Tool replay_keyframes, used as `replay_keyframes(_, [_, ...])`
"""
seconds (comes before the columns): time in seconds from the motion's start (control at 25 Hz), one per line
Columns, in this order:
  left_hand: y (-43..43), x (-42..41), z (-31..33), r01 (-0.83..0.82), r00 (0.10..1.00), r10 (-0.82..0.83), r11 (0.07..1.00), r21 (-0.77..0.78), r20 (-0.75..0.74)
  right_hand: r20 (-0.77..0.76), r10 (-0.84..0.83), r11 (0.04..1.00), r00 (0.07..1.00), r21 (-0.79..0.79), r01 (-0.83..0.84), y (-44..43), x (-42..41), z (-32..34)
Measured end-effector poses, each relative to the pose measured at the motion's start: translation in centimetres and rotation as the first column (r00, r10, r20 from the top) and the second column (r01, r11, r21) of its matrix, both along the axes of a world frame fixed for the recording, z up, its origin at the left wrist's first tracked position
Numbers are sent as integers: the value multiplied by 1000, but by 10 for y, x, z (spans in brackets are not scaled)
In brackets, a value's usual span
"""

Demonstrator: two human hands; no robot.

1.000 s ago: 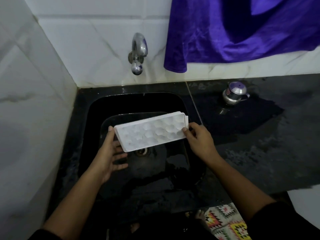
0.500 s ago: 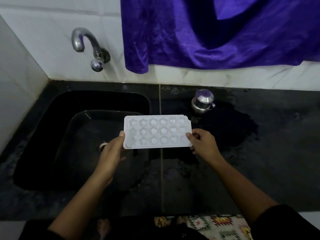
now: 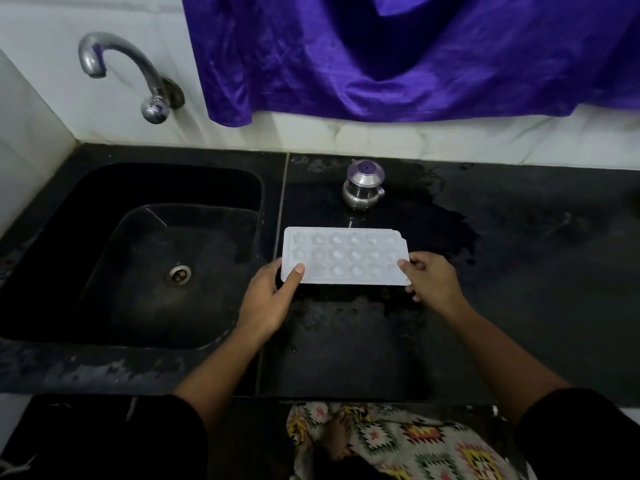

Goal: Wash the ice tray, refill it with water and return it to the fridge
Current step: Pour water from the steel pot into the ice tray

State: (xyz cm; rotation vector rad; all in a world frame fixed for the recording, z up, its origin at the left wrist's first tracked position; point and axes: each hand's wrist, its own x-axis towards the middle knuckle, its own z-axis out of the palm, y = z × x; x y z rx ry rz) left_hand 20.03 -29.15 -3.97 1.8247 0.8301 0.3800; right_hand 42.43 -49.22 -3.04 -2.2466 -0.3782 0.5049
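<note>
- The white ice tray [image 3: 346, 256] is over the black counter [image 3: 519, 323], just right of the sink [image 3: 104, 188] and in front of a small steel pot [image 3: 363, 192].
- The tray lies level with its open side up, long side running left to right. It has three rows of small moulded cups, some of them star-shaped.
- The cups look pale and glossy. Whether they hold water cannot be told from this view.
- A shadow lies under the tray's near edge. Whether the tray rests on the counter or hangs just above it is not clear.
- The left hand [image 3: 268, 299] grips the tray's near left corner, thumb pressed on top of the rim and fingers tucked under it.
- The right hand [image 3: 431, 280] pinches the near right corner, thumb on top and fingers curled under the edge.
- The sink is a deep black basin with a round metal drain [image 3: 179, 274] at the bottom and a wet sheen on its walls.
- A curved metal tap [image 3: 121, 64] comes out of the white tiled wall above the sink's back edge.
- The steel pot stands upright with its lid on, so what is inside is hidden. It sits in a dark wet patch on the counter.
- A purple cloth [image 3: 415, 57] hangs down the wall behind the counter.
- Below the counter edge, a patterned fabric [image 3: 408, 441] and a bare foot [image 3: 337, 436] show.
</note>
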Motion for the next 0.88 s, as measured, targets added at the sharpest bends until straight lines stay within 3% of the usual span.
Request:
replay_keyframes(0.28, [-31, 22, -23, 57, 997, -47, 981, 188, -57, 32, 47, 994, 998, -104, -43, -27, 24, -5])
replay_keyframes(0.48, [-42, 30, -39, -18, 988, 69, 939, 344, -137, 31, 204, 963, 979, -185, -194, -37, 45, -12])
replay_keyframes(0.64, [-54, 34, -53, -66, 972, 160, 888, 455, -172, 130, 255, 949, 958, -222, -222, -36, 64, -9])
replay_keyframes(0.76, [-57, 39, -58, -71, 962, 195, 856, 513, -192, 148, 221, 974, 964, -77, -211, -8, 81, -2])
replay_keyframes(0.88, [-58, 40, -58, -62, 956, 208, 829, 556, -205, 0, 163, 965, 987, 210, -159, 33, 91, 12])
